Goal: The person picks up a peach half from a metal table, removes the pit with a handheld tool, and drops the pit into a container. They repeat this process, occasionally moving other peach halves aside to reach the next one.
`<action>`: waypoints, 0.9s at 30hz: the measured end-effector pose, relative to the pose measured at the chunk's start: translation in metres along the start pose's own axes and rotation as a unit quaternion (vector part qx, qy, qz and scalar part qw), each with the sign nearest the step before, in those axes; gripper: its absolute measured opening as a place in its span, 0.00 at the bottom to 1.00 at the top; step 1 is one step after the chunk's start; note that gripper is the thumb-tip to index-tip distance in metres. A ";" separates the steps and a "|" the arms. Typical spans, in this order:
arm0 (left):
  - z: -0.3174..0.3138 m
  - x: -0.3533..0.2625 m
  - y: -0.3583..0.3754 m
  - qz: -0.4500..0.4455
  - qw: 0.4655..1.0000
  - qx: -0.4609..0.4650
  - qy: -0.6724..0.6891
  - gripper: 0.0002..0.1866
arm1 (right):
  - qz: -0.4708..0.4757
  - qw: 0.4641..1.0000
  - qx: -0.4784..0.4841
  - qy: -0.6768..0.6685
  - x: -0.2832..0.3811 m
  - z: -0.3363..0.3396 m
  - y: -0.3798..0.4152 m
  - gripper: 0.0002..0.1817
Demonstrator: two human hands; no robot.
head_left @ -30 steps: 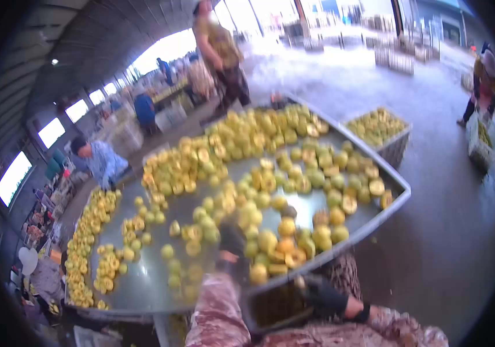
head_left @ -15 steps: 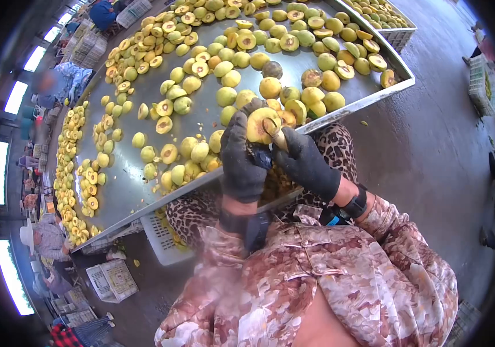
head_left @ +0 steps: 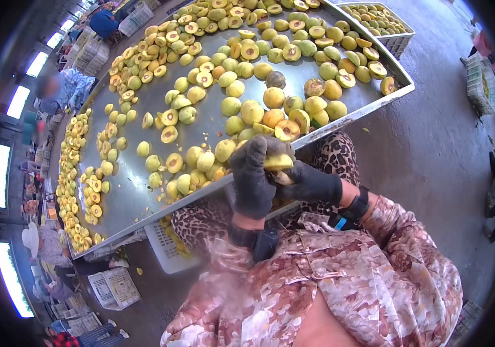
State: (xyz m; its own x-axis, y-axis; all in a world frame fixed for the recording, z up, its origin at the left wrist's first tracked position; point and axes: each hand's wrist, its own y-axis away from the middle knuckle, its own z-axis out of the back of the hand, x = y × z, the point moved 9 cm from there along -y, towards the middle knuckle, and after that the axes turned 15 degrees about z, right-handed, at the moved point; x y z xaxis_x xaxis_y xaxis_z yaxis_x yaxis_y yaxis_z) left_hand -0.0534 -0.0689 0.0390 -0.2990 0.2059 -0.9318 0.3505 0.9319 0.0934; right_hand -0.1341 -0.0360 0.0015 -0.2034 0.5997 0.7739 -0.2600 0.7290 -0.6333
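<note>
My left hand [head_left: 254, 173], in a dark glove, is closed round a yellow peach half [head_left: 280, 162] just off the tray's near edge. The fruit is tilted, so its cut face is mostly hidden. Close against it, my gloved right hand [head_left: 308, 184] grips a pitting tool by its pale handle [head_left: 283, 178]. The tool's curved metal end is out of sight at the fruit. Beyond my hands, whole and halved peaches [head_left: 252, 111] lie on the metal tray table [head_left: 126, 191], several with brown stone hollows showing.
A white crate [head_left: 169, 254] stands under the tray's near edge, beside my knee. Another crate of peaches [head_left: 395, 39] is past the far right corner. At the left, people [head_left: 65, 89] sit along the tray near stacked crates. Wet concrete floor [head_left: 427, 156] extends to the right.
Both hands have moved down slightly, toward my body. The peach half has turned from facing me to a tilted position, and the tool's curved metal end has gone from view.
</note>
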 end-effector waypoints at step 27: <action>0.004 0.112 -0.317 -0.149 0.635 0.014 -0.758 0.24 | -0.161 0.968 0.013 0.189 -0.004 0.042 0.063 0.09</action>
State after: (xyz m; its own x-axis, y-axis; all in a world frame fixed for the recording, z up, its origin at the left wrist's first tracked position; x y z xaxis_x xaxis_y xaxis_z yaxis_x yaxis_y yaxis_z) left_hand -0.1947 -0.3421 -0.0967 0.8346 -0.5218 -0.1766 0.5006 0.8522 -0.1523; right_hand -0.1895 -0.0061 -0.0410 0.2519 0.4235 0.8702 -0.2767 0.8932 -0.3545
